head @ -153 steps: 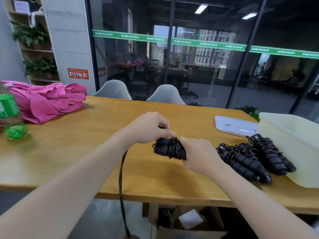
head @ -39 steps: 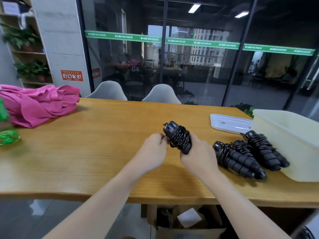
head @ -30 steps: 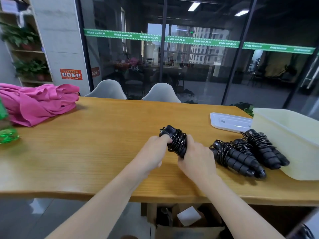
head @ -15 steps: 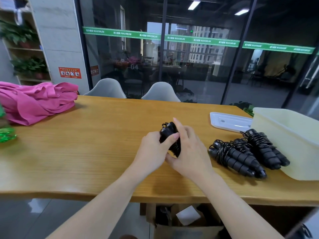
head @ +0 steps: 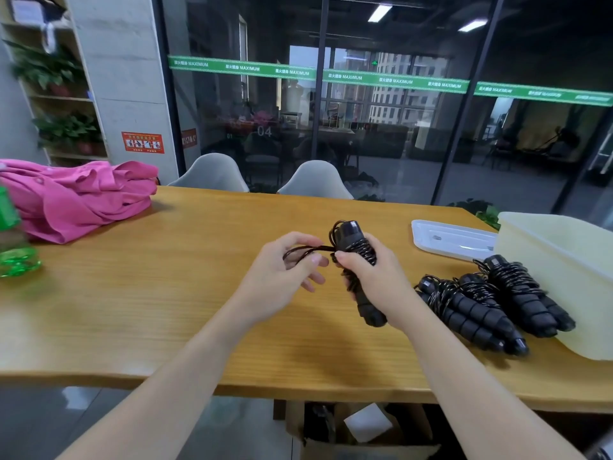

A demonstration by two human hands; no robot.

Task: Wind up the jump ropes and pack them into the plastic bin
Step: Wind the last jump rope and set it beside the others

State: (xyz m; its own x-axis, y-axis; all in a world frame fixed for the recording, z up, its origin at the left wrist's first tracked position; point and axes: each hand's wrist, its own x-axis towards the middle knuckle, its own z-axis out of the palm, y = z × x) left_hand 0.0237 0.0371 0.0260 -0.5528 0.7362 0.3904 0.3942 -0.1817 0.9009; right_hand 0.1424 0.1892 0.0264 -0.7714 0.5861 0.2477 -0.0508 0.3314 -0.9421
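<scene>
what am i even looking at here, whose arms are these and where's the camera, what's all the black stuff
There is no machine here: these are a person's two bare arms, filmed by a wide-angle camera worn on their head, looking forward and down. The right hand grips a black jump rope by its handles, with cord wound round them. The left hand pinches the loose end of the cord. On the wooden table lie wound jump ropes beside a pale plastic bin, with a flat white lid behind them. Far left are a pink garment and a green bottle.
</scene>
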